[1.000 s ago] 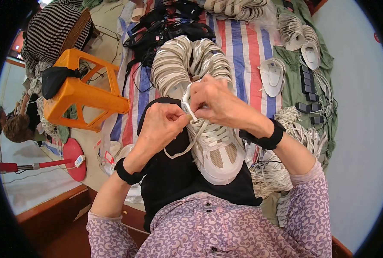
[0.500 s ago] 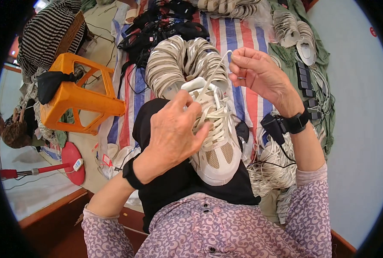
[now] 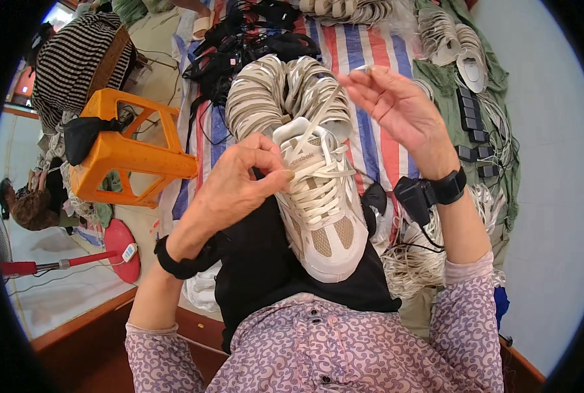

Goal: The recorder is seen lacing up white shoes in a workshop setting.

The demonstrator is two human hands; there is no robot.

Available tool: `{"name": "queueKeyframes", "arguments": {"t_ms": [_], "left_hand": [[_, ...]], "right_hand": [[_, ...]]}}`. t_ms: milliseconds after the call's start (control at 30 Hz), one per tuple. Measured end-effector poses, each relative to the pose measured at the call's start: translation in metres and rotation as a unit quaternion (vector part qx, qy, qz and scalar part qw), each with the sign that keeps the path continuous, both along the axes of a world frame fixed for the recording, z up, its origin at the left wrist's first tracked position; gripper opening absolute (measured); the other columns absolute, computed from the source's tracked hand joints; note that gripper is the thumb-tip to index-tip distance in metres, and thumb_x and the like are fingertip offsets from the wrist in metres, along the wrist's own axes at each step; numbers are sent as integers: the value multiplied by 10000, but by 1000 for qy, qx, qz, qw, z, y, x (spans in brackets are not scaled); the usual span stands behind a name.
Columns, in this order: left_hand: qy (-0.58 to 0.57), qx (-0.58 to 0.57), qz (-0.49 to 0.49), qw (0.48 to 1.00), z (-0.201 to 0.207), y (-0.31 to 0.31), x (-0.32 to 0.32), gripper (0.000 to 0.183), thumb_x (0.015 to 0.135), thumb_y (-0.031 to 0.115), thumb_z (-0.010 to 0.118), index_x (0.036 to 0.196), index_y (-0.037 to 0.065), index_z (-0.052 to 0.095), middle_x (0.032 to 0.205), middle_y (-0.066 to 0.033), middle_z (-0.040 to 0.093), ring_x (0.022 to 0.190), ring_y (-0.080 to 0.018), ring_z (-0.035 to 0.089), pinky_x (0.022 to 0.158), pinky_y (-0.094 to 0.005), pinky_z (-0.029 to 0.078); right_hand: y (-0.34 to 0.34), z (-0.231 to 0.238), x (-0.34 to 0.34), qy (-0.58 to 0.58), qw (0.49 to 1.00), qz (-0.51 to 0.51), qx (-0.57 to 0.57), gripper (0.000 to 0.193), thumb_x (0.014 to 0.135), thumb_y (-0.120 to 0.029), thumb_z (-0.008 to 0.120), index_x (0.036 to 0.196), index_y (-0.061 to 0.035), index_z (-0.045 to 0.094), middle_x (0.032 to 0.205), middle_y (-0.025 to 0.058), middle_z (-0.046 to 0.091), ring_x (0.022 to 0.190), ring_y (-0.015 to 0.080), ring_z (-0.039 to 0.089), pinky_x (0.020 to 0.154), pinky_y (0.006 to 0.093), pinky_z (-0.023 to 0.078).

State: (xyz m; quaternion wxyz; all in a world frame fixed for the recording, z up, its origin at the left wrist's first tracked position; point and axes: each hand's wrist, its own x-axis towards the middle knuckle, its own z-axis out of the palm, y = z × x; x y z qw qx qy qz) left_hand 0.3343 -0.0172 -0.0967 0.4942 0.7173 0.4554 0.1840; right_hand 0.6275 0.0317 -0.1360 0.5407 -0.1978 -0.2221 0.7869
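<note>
A beige and white sneaker point(image 3: 325, 252) lies on my lap, its toe toward me and its laces crossed over the tongue. My left hand point(image 3: 236, 180) is closed in a pinch at the upper left edge of the lacing; what sits between thumb and finger is hidden. From the upper eyelets a pale flat shoelace point(image 3: 323, 112) rises taut toward the right. Its end is pinched between the thumb and forefinger of my right hand point(image 3: 397, 108), raised beyond the shoe with the other fingers loosely stretched.
Beyond the sneaker, shoe uppers point(image 3: 256, 95) stand stacked in curved rows on a striped sheet point(image 3: 370, 49). An orange stool point(image 3: 118, 160) is at the left, and a red round base point(image 3: 123, 252) below it. Loose white laces point(image 3: 413, 262) lie in a heap at the right.
My left hand has gone from open over the laces to a pinch at the shoe's left edge. My right hand has shifted slightly up, still with the lace. The sneaker's heel end leans further left.
</note>
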Motion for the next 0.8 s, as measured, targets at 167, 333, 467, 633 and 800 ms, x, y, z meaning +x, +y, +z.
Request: {"name": "queueKeyframes", "arguments": {"t_ms": [167,333,467,633,800], "left_hand": [[-14,-64,-7,998,-7,11,-14,164,862,176,697,807,30,748,958,-22,581,846,-104,537,665,-237,407],[-14,-23,-29,999,-16,14,-13,154,876,157,673,847,23,743,936,-34,591,821,-116,553,664,-244,427],[-19,16,-10,1000,-14,15,-2,138,873,125,652,900,24,742,891,-64,604,776,-145,575,671,-271,454],[25,167,-43,985,-30,26,20,175,848,58,650,991,26,744,817,-23,585,727,-92,522,638,-241,417],[4,77,-37,996,-34,29,37,181,833,83,692,986,4,746,808,-12,595,706,-81,518,629,-241,419]], "right_hand": [[31,-3,33,-16,997,-66,38,195,1000,-45,528,1074,127,582,1205,293,622,1232,381,575,1110,441,463],[34,-7,31,-23,994,-62,86,168,1008,-28,513,1067,111,587,1207,272,624,1262,388,554,1130,459,444],[8,-2,15,-143,985,-70,59,152,1004,-81,554,1032,59,605,1133,210,666,1160,310,631,1062,418,497],[-50,-10,-15,-415,905,-9,93,133,938,-117,680,1026,-20,666,951,21,690,893,86,632,822,236,500],[-71,-26,-28,-416,908,32,27,83,901,-70,717,960,-17,694,888,-16,676,798,39,589,720,198,472]]}}
